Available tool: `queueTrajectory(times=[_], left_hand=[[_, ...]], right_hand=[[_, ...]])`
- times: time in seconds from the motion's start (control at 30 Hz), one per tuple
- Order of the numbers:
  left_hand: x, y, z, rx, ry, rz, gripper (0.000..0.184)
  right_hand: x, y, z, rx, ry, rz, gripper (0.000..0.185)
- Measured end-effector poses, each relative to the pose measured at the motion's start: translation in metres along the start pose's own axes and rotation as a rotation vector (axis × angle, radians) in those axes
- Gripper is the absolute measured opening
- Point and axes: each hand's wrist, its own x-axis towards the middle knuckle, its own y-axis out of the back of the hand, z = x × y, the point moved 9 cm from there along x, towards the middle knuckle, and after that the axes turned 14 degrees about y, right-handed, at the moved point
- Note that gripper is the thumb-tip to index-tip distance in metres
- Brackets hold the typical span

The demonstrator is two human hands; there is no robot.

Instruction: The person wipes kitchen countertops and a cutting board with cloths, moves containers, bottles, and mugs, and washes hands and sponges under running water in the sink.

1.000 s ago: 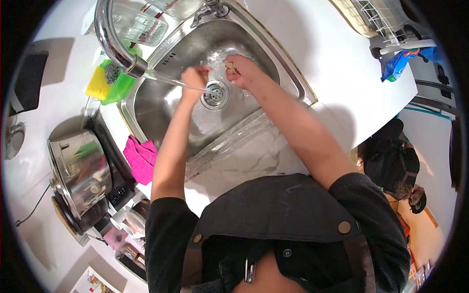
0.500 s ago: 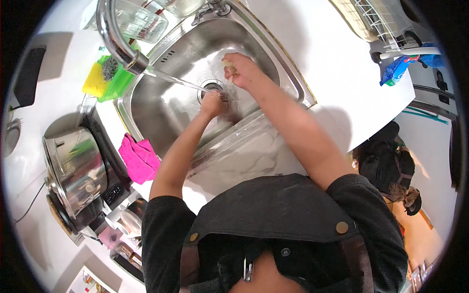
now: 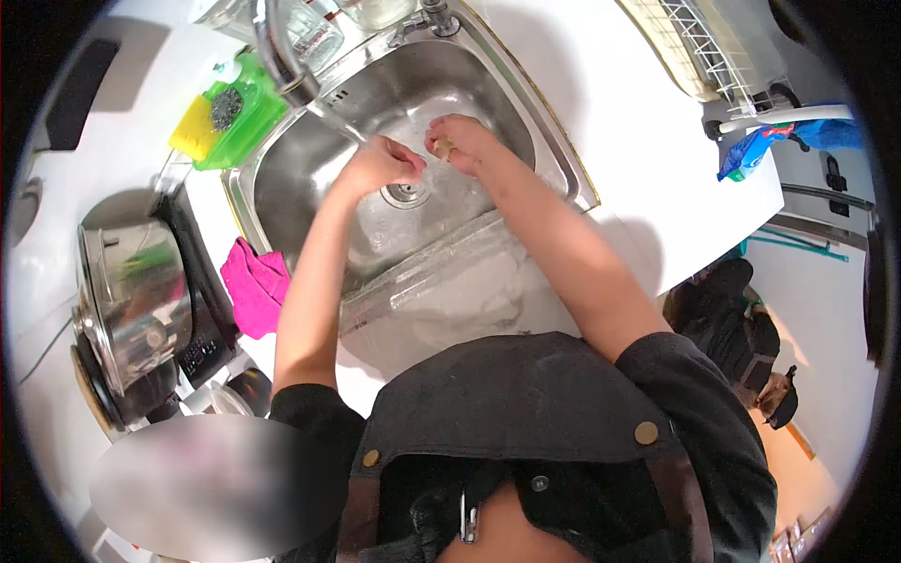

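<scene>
Over the left part of the steel sink, my left hand is in the stream from the faucet. Its fingers point right, loosely bent and a little apart, with nothing visible in them. Just right of it, my right hand is closed around a small pale yellowish piece, mostly hidden by the fingers, so its kind is unclear. Below and between both hands lies the round drain, now uncovered to view.
A green caddy with a yellow sponge and a steel scrubber stands left of the sink. A pink cloth lies at the near-left corner. A steel pot is farther left, a wire rack at upper right.
My left hand has lifted away from the drain and moved up and left into the water stream. My right hand stays near its place, still around the pale piece.
</scene>
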Motion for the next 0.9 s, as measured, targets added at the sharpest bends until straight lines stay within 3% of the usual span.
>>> queueTrajectory(times=[0.13,0.27,0.33,0.43,0.47,0.53,0.7,0.73,0.83,0.9], left_hand=[[-0.064,0.027,0.061,0.297,-0.101,0.284,0.017],[-0.107,0.037,0.078,0.254,-0.232,0.423,0.018],[-0.104,0.037,0.074,0.108,-0.232,0.382,0.02],[-0.083,0.023,0.041,0.447,0.001,0.396,0.023],[-0.073,0.013,0.034,0.576,-0.194,0.359,0.024],[-0.077,0.0,0.036,0.524,-0.194,0.285,0.026],[-0.073,0.004,0.054,0.391,-0.207,0.276,0.027],[-0.069,0.007,0.055,0.371,-0.217,0.282,0.026],[-0.061,0.012,0.058,0.316,-0.238,0.281,0.024],[-0.048,0.019,0.05,0.298,-0.273,0.298,0.023]], right_hand=[[0.005,0.0,-0.005,-0.132,0.042,-0.074,0.007],[-0.023,-0.012,-0.026,-0.177,0.081,-0.07,0.028],[-0.041,-0.026,-0.045,-0.198,0.143,-0.139,0.041],[-0.078,-0.029,-0.079,-0.195,0.258,-0.118,0.053],[-0.087,-0.021,-0.092,-0.221,0.285,-0.063,0.055],[-0.122,0.0,-0.128,-0.127,0.363,0.042,0.054],[-0.207,0.115,-0.208,0.132,0.719,0.122,0.052],[-0.231,0.155,-0.222,0.02,0.793,0.248,0.052],[-0.313,0.267,-0.224,0.104,0.886,0.7,0.051],[-0.346,0.329,-0.198,0.261,0.989,0.771,0.053]])
